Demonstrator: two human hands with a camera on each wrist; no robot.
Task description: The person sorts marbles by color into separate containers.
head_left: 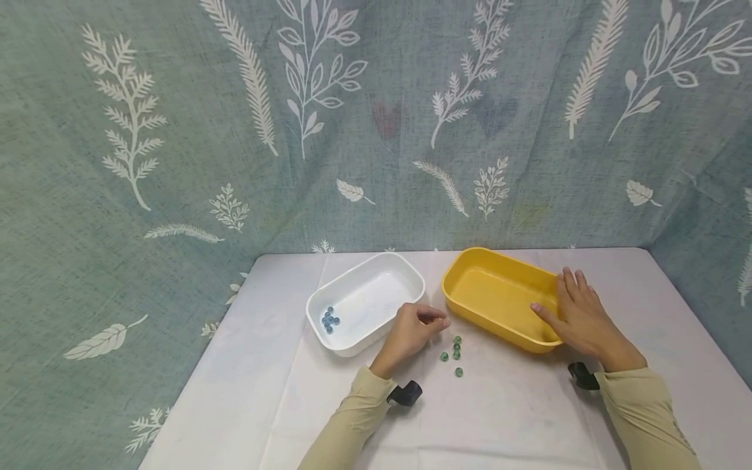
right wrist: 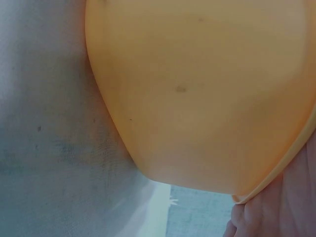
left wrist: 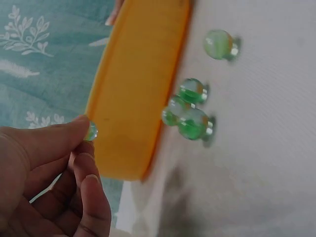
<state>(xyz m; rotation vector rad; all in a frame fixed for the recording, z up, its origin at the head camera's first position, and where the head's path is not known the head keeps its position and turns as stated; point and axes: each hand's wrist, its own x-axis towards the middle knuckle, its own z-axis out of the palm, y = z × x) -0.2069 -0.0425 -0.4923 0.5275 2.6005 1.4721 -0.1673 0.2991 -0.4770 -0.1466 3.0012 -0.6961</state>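
My left hand [head_left: 414, 331] is raised between the two trays. Thumb and forefinger pinch a green glass marble [left wrist: 92, 131], mostly covered by the fingertips in the left wrist view. Below it, several more green marbles [head_left: 456, 355] lie on the cloth near the yellow tray [head_left: 493, 297]. My right hand [head_left: 587, 323] rests at the yellow tray's right end, fingers straight along the outside, thumb reaching over the rim. No marble shows inside that tray. In the right wrist view, the tray's wall fills most of the picture and only part of the fingers [right wrist: 269, 215] shows.
A white tray [head_left: 384, 287] stands to the left, angled, with several blue marbles [head_left: 329, 320] gathered at its near left end. White cloth [head_left: 499, 424] covers the table. A patterned green curtain [head_left: 376, 130] hangs behind the table's back edge.
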